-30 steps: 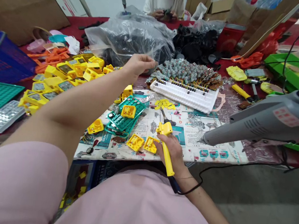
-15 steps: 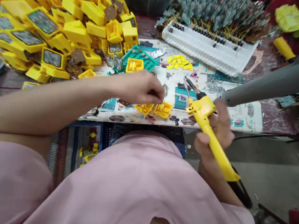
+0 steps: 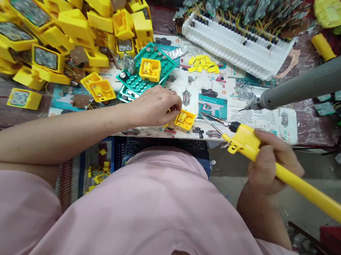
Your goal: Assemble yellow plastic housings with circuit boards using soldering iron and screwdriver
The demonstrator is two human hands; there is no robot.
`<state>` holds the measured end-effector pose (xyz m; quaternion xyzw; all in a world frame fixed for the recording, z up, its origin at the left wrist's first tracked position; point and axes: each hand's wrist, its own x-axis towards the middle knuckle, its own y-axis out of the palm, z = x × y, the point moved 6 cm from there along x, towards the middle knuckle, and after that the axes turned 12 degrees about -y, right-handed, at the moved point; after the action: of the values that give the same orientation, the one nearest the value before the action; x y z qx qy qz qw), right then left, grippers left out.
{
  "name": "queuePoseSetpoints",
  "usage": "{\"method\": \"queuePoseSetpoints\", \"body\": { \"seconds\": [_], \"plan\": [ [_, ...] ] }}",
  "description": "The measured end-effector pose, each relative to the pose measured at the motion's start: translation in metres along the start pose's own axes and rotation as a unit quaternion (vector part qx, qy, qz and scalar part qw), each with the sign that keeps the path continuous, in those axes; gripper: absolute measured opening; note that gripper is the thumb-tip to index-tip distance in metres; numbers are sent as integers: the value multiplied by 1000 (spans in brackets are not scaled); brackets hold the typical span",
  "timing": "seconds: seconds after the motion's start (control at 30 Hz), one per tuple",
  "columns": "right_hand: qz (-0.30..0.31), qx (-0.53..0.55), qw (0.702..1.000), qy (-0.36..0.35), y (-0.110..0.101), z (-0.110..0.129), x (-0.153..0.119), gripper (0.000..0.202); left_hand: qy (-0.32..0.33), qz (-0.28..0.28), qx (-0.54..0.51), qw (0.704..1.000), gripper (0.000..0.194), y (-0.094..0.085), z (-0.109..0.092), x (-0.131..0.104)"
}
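My right hand [image 3: 272, 160] is wrapped round a yellow soldering iron [image 3: 244, 143] with a feed tube beside its metal tip, which points left over the table's front edge. My left hand [image 3: 160, 106] is curled with thumb and fingers close together; what they pinch, if anything, is hidden. Just right of those fingers lies an open yellow plastic housing [image 3: 185, 119], and another yellow piece is mostly covered by the hand. Behind the left hand, a yellow housing [image 3: 150, 69] sits on a green studded tray [image 3: 158, 55] holding small round metal parts.
Yellow housings [image 3: 77, 28] are heaped at the left. A white ribbed rack [image 3: 233, 49] with wired circuit boards stands at the back. Small yellow pieces [image 3: 204, 63] and loose screws [image 3: 244, 90] lie mid-table. A grey hanging screwdriver [image 3: 309, 81] slants in from the right.
My right hand has moved right with the soldering iron, which now lies flatter. My left hand has come down and left onto the housings. The view has shifted slightly.
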<state>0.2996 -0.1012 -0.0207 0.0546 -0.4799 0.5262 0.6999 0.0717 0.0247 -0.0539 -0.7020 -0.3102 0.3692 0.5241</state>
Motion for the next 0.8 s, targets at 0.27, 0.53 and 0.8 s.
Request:
{"method": "queuePoseSetpoints", "body": {
  "seconds": [0.27,0.53,0.8],
  "plan": [
    [54,-30,995,-83,12,15,-1,41,-46,15,27,998,33,3,-2,4],
    [86,9,984,-155,29,24,6,28,-61,40,57,996,30,-1,-8,8],
    [134,-5,962,-237,36,33,18,28,-36,45,91,994,30,-4,-14,10]
  ]
}}
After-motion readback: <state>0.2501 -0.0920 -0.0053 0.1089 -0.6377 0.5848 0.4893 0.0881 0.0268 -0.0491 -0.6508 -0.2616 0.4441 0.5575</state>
